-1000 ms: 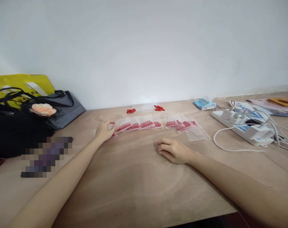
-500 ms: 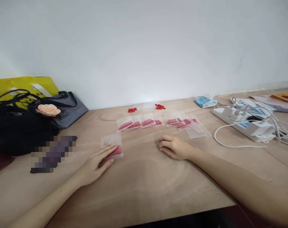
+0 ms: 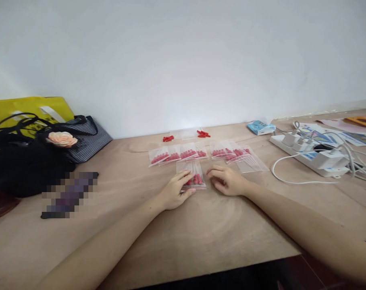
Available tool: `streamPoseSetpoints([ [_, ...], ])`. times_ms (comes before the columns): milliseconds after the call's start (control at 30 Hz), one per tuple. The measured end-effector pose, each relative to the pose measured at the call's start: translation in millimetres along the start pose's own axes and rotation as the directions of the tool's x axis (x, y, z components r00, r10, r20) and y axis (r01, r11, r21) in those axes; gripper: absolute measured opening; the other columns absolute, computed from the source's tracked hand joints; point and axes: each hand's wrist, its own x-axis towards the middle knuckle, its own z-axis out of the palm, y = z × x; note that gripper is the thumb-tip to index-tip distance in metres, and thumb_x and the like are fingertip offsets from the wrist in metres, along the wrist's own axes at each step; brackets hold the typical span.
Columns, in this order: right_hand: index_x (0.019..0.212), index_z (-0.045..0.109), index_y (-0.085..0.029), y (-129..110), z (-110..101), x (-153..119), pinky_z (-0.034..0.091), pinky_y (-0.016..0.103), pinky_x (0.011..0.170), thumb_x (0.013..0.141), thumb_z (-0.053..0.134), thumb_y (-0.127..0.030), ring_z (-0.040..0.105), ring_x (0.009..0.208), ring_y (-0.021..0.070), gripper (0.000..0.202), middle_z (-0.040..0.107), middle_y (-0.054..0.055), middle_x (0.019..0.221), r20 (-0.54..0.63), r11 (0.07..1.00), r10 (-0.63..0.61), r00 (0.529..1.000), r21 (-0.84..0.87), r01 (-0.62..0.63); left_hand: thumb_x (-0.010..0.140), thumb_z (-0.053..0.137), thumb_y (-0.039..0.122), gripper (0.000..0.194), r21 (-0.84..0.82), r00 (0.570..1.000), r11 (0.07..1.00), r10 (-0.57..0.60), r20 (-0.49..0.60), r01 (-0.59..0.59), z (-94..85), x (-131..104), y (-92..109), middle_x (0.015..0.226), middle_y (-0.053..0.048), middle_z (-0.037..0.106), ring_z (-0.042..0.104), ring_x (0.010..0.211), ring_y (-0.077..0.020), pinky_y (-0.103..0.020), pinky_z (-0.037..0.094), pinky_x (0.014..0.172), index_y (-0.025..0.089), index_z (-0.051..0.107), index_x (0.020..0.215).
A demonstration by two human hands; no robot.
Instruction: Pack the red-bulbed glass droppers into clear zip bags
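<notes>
A clear zip bag [image 3: 191,166] with several red stick-like pieces [image 3: 198,179] inside lies on the table in front of me. My left hand [image 3: 178,190] grips its left side, fingers over the top and thumb at the lower edge. Just right of the bag rests my right hand [image 3: 227,180], its fingers loosely curled with a gap to the thumb and nothing visible in them. Behind both hands lie a left group of filled bags [image 3: 179,155] and a right group [image 3: 231,153], overlapping in rows. Whether the right fingertips touch the held bag, I cannot tell.
Loose red pieces [image 3: 168,138] and a second small pile [image 3: 203,133] lie near the wall by flat bags [image 3: 187,133]. A white power strip [image 3: 310,159] with cables and a blue tissue pack [image 3: 260,127] are at right. A striped bag [image 3: 90,139] stands left.
My left hand has slid the zip bag of red pieces from the left to the middle, close to my right hand. The right hand has shifted slightly to the right and away from me.
</notes>
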Motion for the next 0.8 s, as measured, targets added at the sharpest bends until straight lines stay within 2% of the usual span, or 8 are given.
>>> streamPoseSetpoints([
  [67, 0.092, 0.056, -0.016, -2.5, -0.6, 0.5, 0.045, 0.029, 0.067, 0.074, 0.055, -0.017, 0.056, 0.078, 0.016, 0.018, 0.06, 0.006, 0.087, 0.014, 1.0, 0.008, 1.0, 0.024, -0.008, 0.08, 0.058, 0.03, 0.048, -0.012, 0.999, 1.0, 0.024, -0.029, -0.025, -5.3, -5.2, -0.2, 0.127, -0.015, 0.05, 0.048, 0.117, -0.0263, -0.043, 0.042, 0.097, 0.016, 0.049, 0.124],
  [133, 0.092, 0.057, -0.016, -6.2, 0.1, 1.8, 0.043, 0.03, 0.068, 0.074, 0.061, -0.029, 0.055, 0.076, 0.0163, 0.023, 0.06, 0.005, 0.081, 0.023, 1.0, 0.005, 1.0, 0.01, -0.005, 0.079, 0.06, 0.028, 0.046, -0.029, 0.998, 0.998, 0.053, -0.045, -0.054, -11.9, -11.0, -0.7, 0.121, -0.013, 0.053, 0.051, 0.112, -0.0246, -0.041, 0.045, 0.094, 0.017, 0.05, 0.122],
  [233, 0.091, 0.058, -0.016, -10.8, 3.0, 3.8, 0.039, 0.029, 0.066, 0.076, 0.06, -0.038, 0.053, 0.07, 0.015, 0.027, 0.059, 0.003, 0.074, 0.018, 0.998, -0.019, 1.0, -0.061, 0.02, 0.079, 0.06, 0.025, 0.038, -0.041, 0.992, 0.993, 0.109, -0.058, -0.112, -19.2, -17.5, -3.6, 0.112, -0.011, 0.058, 0.056, 0.104, -0.0222, -0.037, 0.048, 0.089, 0.016, 0.054, 0.115],
  [400, 0.084, 0.062, -0.017, -16.2, 8.6, 7.4, 0.032, 0.029, 0.063, 0.085, 0.048, -0.028, 0.049, 0.066, 0.0136, 0.018, 0.058, 0.003, 0.069, -0.005, 0.953, -0.184, 0.983, -0.245, 0.177, 0.083, 0.055, 0.017, 0.017, 0.063, 0.934, 0.947, 0.322, -0.153, -0.316, -20.9, -23.8, -14.4, 0.094, -0.007, 0.066, 0.062, 0.09, -0.0179, -0.03, 0.053, 0.079, 0.016, 0.061, 0.1],
  [500, 0.076, 0.061, -0.016, -18.2, 11.6, 9.6, 0.029, 0.029, 0.062, 0.088, 0.041, -0.02, 0.048, 0.062, 0.0131, 0.023, 0.058, 0.003, 0.064, -0.034, 0.932, -0.232, 0.972, -0.294, 0.212, 0.085, 0.053, 0.016, 0.014, 0.132, 0.905, 0.92, 0.388, -0.172, -0.369, -20.2, -25.4, -19.1, 0.09, -0.007, 0.067, 0.064, 0.086, -0.0168, -0.028, 0.054, 0.076, 0.017, 0.062, 0.096],
  [567, 0.073, 0.06, -0.015, -18.3, 13.4, 10.2, 0.028, 0.029, 0.062, 0.087, 0.041, -0.019, 0.047, 0.06, 0.0125, 0.024, 0.058, 0.003, 0.063, -0.065, 0.948, -0.18, 0.982, -0.277, 0.156, 0.084, 0.055, 0.018, 0.014, 0.157, 0.899, 0.912, 0.403, -0.172, -0.379, -19.8, -24.8, -20.3, 0.091, -0.007, 0.067, 0.065, 0.085, -0.0176, -0.028, 0.055, 0.076, 0.016, 0.062, 0.096],
  [700, 0.071, 0.056, -0.016, -16.1, 15.9, 9.0, 0.029, 0.028, 0.064, 0.083, 0.046, -0.017, 0.048, 0.058, 0.0108, 0.016, 0.058, 0.001, 0.063, -0.112, 0.989, 0.009, 0.994, -0.146, -0.026, 0.082, 0.06, 0.025, 0.018, 0.195, 0.888, 0.903, 0.418, -0.191, -0.383, -17.8, -20.4, -19.8, 0.09, -0.009, 0.068, 0.065, 0.083, -0.0191, -0.03, 0.055, 0.073, 0.013, 0.062, 0.095],
  [800, 0.069, 0.055, -0.016, -14.3, 16.4, 8.0, 0.029, 0.028, 0.065, 0.081, 0.048, -0.017, 0.049, 0.058, 0.0107, 0.014, 0.057, -0.001, 0.061, -0.123, 0.99, 0.109, 0.986, -0.074, -0.118, 0.085, 0.055, 0.019, 0.011, 0.267, 0.871, 0.888, 0.436, -0.226, -0.375, -15.6, -17.0, -19.5, 0.086, -0.007, 0.068, 0.065, 0.078, -0.016, -0.027, 0.055, 0.069, 0.015, 0.063, 0.091],
])
